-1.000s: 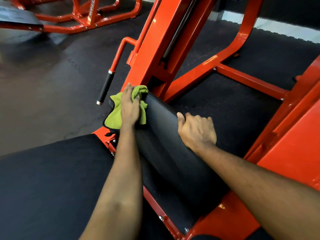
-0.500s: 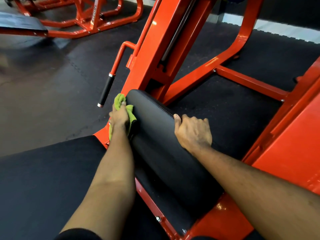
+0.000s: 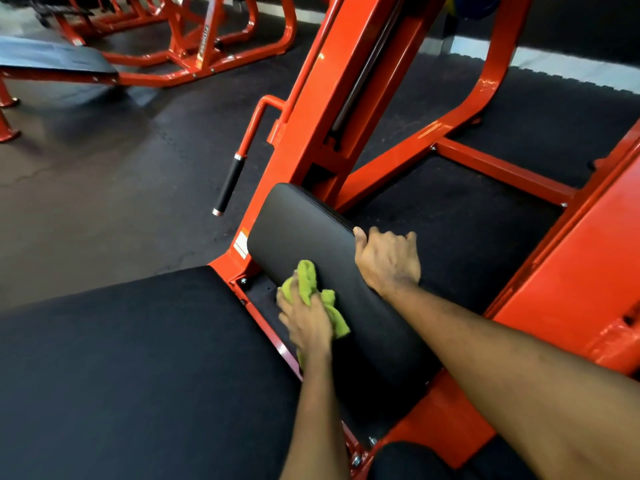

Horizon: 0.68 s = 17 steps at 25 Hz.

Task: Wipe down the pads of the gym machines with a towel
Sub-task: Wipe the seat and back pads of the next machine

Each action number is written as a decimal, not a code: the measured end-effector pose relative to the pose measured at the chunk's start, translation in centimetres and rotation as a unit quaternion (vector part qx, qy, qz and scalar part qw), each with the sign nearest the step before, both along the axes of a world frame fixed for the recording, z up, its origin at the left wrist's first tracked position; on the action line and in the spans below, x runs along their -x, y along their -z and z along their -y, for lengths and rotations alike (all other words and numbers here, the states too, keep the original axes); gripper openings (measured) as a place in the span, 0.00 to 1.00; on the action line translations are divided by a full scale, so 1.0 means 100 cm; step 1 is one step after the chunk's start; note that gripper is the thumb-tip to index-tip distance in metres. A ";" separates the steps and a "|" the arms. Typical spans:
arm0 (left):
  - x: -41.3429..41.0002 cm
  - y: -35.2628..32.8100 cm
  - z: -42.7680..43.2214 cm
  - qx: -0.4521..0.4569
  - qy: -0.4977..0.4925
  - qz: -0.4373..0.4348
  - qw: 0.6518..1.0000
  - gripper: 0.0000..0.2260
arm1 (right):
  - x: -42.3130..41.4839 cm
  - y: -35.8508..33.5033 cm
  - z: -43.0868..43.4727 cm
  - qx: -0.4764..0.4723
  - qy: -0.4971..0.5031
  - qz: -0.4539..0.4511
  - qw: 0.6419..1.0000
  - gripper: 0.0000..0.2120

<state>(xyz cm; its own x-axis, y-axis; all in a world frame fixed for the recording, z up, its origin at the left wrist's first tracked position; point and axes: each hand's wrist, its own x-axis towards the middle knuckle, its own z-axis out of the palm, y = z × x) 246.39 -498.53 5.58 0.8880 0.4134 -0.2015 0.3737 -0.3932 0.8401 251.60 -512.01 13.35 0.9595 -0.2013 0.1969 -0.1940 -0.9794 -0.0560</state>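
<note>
Dragging towel (image 3: 308, 282) w/ L hand (image 3: 304, 323) down the pad's (image 3: 311, 230) left flank: was up at the far top corner 1 s ago, part-way down 0.5 s ago, now close to the near end. Reads as one full pass along that side, so prob. flank done. Likely still to do: top face, near end, other pads. No change at R hand (image 3: 388, 261): same spot on the opposite edge, bracing.

Gripping bunched towel in curled L fingers, pressing it vs. pad. Sits under L palm, w/ a tuft poking out past the fingertips, more spilling right of the hand, a scrap trailing below the wrist. Clamping pad edge w/ R hand, thumb on top face, fingers wrapped over the far side. Pad just right of L hand, i.e. between both hands.
</note>
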 end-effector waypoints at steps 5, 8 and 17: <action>0.039 -0.022 -0.022 -0.050 0.166 0.073 0.982 0.25 | 0.016 -0.022 0.008 -0.259 -0.038 0.014 0.965 0.15; 0.051 -0.049 -0.038 0.011 0.161 0.141 0.977 0.25 | 0.047 -0.041 0.013 -0.380 -0.054 0.058 0.922 0.10; 0.106 -0.129 -0.005 -0.017 0.401 0.155 0.903 0.39 | 0.129 -0.124 0.031 -0.373 -0.200 -0.050 0.905 0.05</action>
